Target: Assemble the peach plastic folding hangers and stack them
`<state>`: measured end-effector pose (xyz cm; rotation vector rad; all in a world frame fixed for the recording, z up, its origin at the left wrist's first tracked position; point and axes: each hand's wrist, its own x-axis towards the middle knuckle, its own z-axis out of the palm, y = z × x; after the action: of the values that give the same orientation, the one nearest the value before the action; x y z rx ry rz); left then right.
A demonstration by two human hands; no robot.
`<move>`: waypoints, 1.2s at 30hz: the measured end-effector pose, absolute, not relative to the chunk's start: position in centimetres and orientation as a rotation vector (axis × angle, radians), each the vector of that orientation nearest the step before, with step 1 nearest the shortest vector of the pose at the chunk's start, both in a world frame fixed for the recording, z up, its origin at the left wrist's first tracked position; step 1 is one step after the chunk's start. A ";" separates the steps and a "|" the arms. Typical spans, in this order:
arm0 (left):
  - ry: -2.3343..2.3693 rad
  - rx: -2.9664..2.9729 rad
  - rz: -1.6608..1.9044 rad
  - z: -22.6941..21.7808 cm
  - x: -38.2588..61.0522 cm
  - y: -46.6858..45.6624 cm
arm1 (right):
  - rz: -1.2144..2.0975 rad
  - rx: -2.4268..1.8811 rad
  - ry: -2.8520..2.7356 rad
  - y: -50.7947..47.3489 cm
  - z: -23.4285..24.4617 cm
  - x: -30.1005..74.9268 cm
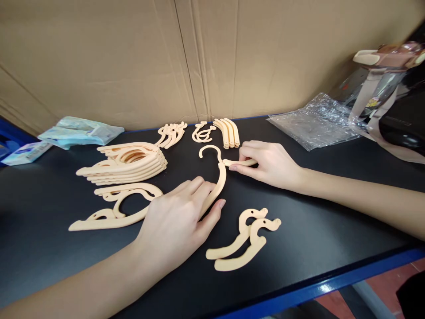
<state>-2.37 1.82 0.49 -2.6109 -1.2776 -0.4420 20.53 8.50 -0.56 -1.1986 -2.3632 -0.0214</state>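
Observation:
My left hand (179, 217) is closed around a curved cream plastic hanger arm (218, 181) lying on the black table (315, 212). A cream hook piece (210, 150) sits at the top of that arm. My right hand (268, 164) pinches a second cream arm piece (239, 162) where it meets the first. Two loose cream arm pieces (245, 239) lie just in front of my hands.
A stack of assembled cream hangers (126, 163) and further hangers (116, 206) lie to the left. Small cream parts (172, 133), hooks (202, 132) and bars (228, 131) sit by the cardboard wall (212, 57). Clear plastic bag (315, 122) at right; blue packets (79, 132) at left. The table's blue edge (332, 283) runs in front.

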 end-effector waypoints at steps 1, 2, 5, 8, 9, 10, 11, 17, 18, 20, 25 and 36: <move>-1.281 -2.608 -0.436 0.5 -2.3 1.8 | -0.032 -1.211 -2.360 8.5 -0.6 20.5; -1.293 -2.607 -0.427 0.5 -2.3 1.8 | -0.042 -1.221 -2.359 8.5 -0.6 20.5; -1.321 -2.628 -0.381 0.6 -2.2 1.8 | -0.075 -1.236 -2.363 8.5 -0.5 20.5; -1.327 -2.650 -0.333 0.8 -2.2 1.7 | -0.128 -1.241 -2.371 8.7 -0.5 20.5; -1.323 -2.651 -0.332 0.8 -2.2 1.7 | -0.152 -1.247 -2.371 8.7 -0.5 20.5; -1.318 -2.650 -0.333 0.8 -2.1 1.7 | -0.175 -1.252 -2.374 8.8 -0.5 20.5; -1.311 -2.647 -0.337 0.7 -2.1 1.7 | -0.195 -1.257 -2.377 8.8 -0.5 20.4; -1.281 -2.659 -0.345 0.6 -2.1 1.8 | -0.138 -1.297 -2.382 9.1 -0.6 20.4; -1.280 -2.665 -0.347 0.6 -2.1 1.8 | -0.119 -1.304 -2.380 9.1 -0.6 20.4; -1.273 -2.677 -0.352 0.6 -2.1 1.8 | -0.103 -1.315 -2.373 9.1 -0.6 20.4; -1.263 -2.711 -0.344 0.5 -2.1 1.8 | -0.119 -1.338 -2.354 9.1 -0.7 20.5; -1.166 -2.814 -0.401 0.6 -2.2 1.8 | -0.215 -1.393 -2.337 9.4 -0.9 20.6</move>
<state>-2.15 1.77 0.57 -2.8137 -1.1664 -0.4013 20.64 9.39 -0.92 -1.3931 -2.3367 -0.2146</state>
